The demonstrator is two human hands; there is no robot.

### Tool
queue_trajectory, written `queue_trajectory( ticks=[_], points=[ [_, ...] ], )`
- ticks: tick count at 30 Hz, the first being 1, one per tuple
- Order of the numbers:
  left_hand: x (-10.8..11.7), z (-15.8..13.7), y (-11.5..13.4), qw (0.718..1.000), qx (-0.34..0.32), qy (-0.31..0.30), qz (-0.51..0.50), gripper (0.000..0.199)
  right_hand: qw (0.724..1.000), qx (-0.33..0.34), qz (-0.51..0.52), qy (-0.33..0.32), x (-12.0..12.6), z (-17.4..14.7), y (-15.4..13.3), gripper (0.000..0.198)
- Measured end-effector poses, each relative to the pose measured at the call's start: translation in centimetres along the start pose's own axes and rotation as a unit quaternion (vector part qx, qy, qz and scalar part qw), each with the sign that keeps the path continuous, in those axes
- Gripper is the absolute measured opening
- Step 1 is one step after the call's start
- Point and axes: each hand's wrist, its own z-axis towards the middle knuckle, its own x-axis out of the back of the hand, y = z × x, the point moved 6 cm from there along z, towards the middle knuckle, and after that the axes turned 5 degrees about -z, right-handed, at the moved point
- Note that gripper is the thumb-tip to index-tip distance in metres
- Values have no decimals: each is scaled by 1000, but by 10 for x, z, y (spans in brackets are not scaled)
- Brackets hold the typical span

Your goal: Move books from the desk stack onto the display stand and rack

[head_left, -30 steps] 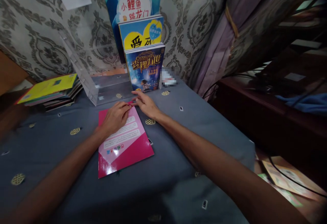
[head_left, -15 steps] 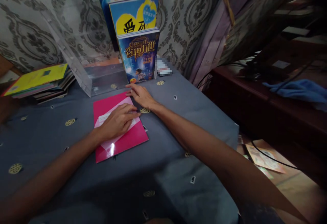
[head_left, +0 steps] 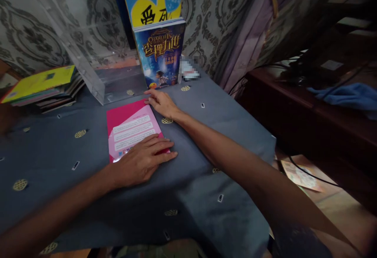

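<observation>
A pink book [head_left: 129,122] lies flat on the cloth-covered table, its printed text upside down to me. Across its near edge rests my left hand [head_left: 144,158], palm down with the fingers stretched to the right. My right hand [head_left: 161,103] is at the far right corner of the book, fingers extended and touching or just beside the edge. Behind it, a dark blue book [head_left: 160,59] stands upright in front of a blue and yellow book [head_left: 154,4]. A clear plastic stand [head_left: 94,83] is to their left.
A stack of books [head_left: 44,87] with a yellow one on top sits at the table's left. Patterned curtains [head_left: 203,14] hang behind. To the right are dark red furniture [head_left: 282,112] with a blue cloth [head_left: 347,101], and papers [head_left: 300,175] lower down.
My left hand has slid from the middle of the pink book toward its near edge, uncovering the printed text. My right hand stays by the far corner. The view has tilted down slightly.
</observation>
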Motion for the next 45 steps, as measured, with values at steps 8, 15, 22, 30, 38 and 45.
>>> queue_trajectory(
  ticks=[8,15,22,30,38,45],
  points=[
    [13,-28,-14,994,107,-31,-15,51,998,12,-59,2,3,-4,-7,34],
    [37,-61,-67,977,210,6,-44,51,994,15,-104,-18,0,-8,-13,33],
    [61,-110,-154,915,391,71,72,60,978,54,-180,-95,-10,-17,-28,47],
    [46,-105,-143,892,402,105,180,51,942,84,-285,-156,-29,-5,-19,51],
    [66,-121,-167,918,354,137,113,46,934,98,-317,-134,-36,-3,-18,51],
    [71,-124,-132,945,293,129,68,42,937,98,-312,-120,-39,-4,-16,49]
  ],
)
